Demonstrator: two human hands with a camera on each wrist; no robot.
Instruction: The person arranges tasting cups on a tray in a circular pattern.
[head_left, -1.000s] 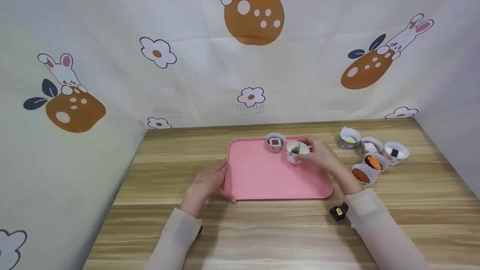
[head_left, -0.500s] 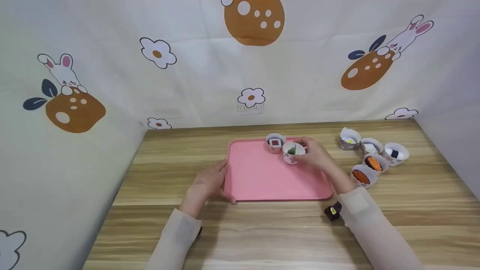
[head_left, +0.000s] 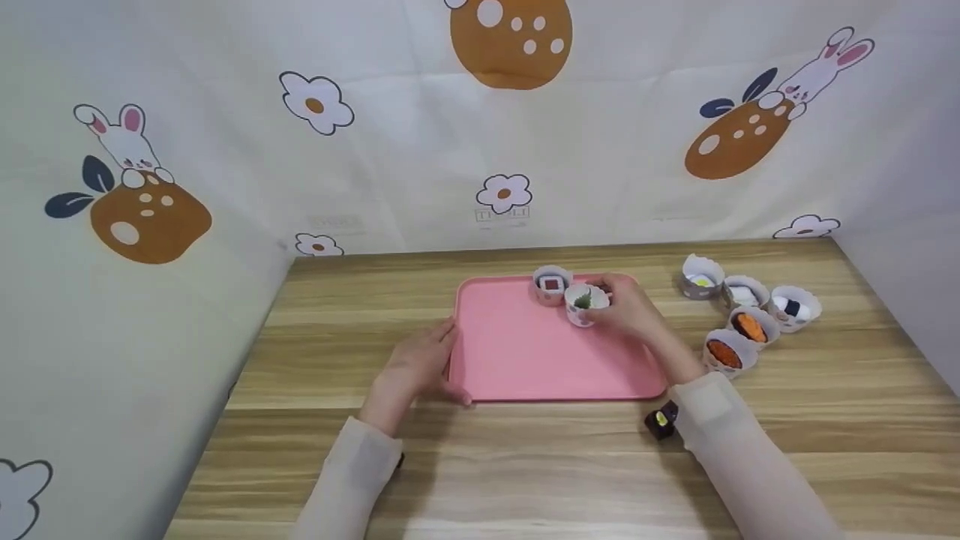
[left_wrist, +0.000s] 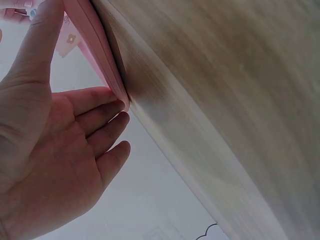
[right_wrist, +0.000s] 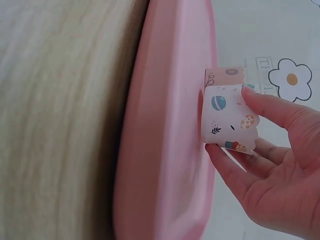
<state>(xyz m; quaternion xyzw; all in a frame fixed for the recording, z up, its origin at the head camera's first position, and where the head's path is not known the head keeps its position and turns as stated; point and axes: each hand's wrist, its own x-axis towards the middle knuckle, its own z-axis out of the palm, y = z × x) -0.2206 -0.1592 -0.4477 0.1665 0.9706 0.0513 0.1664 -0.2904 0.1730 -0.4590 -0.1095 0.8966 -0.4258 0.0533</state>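
Observation:
My right hand [head_left: 626,307] pinches a white patterned paper baking cup [right_wrist: 227,120] between thumb and fingers, at the back right of the pink tray [head_left: 517,360]. A green leaf-like piece shows inside this cup. Its base is right at the tray's floor in the right wrist view. Just behind and left of it on the tray stands another paper cup [head_left: 550,296], holding a toy sushi roll [head_left: 552,284] with a dark red square centre. My left hand [head_left: 416,364] rests against the tray's left side, fingers fairly straight at the rim and thumb by the front corner.
Several paper cups with toy sushi stand in a cluster right of the tray, among them one with an orange piece [head_left: 750,325] and one with a red-orange piece [head_left: 724,352]. A dark toy sushi piece [head_left: 660,421] lies near my right sleeve. Patterned curtain [head_left: 397,150] encloses the table.
My right hand has shifted the cup slightly left, so it now stands close beside the first cup. The right forearm moved left with it. My left hand has stayed at the tray.

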